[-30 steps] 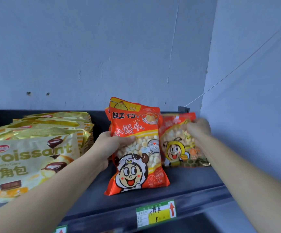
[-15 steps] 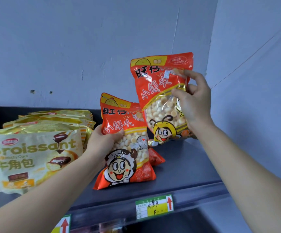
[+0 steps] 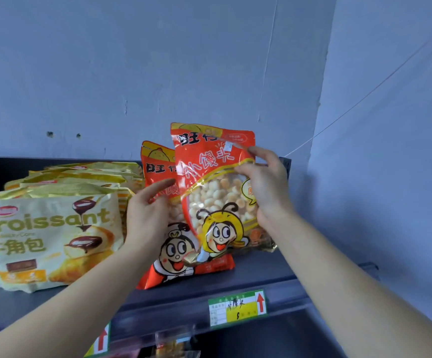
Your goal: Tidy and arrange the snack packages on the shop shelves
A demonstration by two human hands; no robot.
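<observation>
On the dark shelf (image 3: 266,276), beside the croissant bags (image 3: 47,236), my right hand (image 3: 268,188) pinches the bee-print packet (image 3: 213,200) by its right edge to stand it before the boy-print packet (image 3: 177,254), which my left hand (image 3: 146,217) steadies upright with unclenched fingers.

A thin wire (image 3: 300,147) crosses the pale blue wall (image 3: 158,73) above a price label (image 3: 237,307).

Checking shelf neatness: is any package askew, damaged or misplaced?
The orange bee-printed snack bag, gripped by the right hand, tilts across the front of the orange cartoon-boy bag, not standing straight. Nothing looks torn or spilled.
</observation>
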